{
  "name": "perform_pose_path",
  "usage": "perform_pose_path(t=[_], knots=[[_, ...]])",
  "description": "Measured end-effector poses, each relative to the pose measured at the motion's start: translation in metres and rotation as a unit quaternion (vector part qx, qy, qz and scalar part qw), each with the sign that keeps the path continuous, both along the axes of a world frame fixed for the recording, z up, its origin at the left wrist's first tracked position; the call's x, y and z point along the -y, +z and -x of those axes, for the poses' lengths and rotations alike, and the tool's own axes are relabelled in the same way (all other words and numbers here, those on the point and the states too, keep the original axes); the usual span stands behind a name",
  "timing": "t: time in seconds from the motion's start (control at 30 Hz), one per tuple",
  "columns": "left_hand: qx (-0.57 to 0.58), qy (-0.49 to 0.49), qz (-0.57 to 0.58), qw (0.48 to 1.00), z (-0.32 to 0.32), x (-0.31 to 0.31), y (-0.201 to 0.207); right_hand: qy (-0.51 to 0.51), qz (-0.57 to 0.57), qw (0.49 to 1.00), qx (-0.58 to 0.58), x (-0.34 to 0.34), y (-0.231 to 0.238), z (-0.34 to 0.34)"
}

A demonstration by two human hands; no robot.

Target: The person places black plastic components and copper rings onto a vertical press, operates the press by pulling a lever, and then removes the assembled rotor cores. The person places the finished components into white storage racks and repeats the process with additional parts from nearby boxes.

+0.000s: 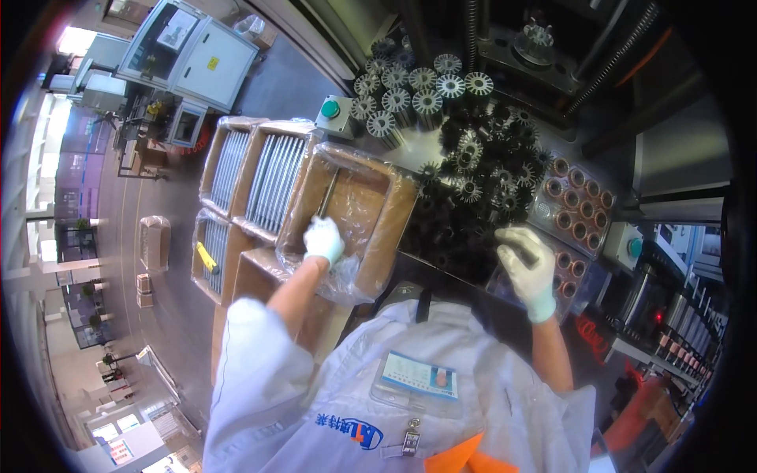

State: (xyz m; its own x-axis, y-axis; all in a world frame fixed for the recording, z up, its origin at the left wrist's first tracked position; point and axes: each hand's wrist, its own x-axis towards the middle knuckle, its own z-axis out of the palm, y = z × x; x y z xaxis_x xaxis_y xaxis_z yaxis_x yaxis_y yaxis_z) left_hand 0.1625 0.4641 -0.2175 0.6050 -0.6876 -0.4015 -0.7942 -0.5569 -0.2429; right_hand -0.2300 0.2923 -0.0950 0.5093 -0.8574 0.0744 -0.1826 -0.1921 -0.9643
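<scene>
My left hand (322,240), in a white glove, reaches into a plastic-lined cardboard box (400,229). Its fingers are closed at the lower end of a thin metal rod (327,194) along the box's left inner side; the fingertips are partly hidden. My right hand (524,264), also gloved, hovers at the right over the edge of a clear tray (578,306) of copper-coloured rings. Its fingers are loosely bent, with a gap to the thumb, and nothing shows between them. Left of it lies a dark heap of slotted metal rotor cores (469,189).
Neighbouring boxes hold rows of metal rods (276,181); a yellow utility knife (207,258) lies on one. Upright slotted cores (426,101) stand at the back beside a green push button (330,109). Another ring tray (576,201) and a second green button (635,247) are right. Machine columns rise behind.
</scene>
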Motion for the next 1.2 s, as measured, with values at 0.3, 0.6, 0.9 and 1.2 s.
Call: perform_pose_path(t=[0.3,0.6,0.9,1.2], knots=[[-0.036,0.286,0.263,0.921,-0.005,-0.027,-0.041,0.029,-0.046,0.996,0.073,-0.009,-0.004,-0.010],[-0.088,0.157,0.043,0.983,0.014,0.012,0.011,0.010,-0.111,0.991,0.075,-0.010,0.000,-0.001],[-0.124,-0.158,0.123,0.972,0.018,0.039,0.025,-0.035,-0.184,0.980,0.072,0.000,0.002,0.000],[-0.103,-0.651,0.052,0.751,-0.092,0.075,0.015,-0.071,-0.106,0.989,0.072,0.070,0.049,-0.020]])
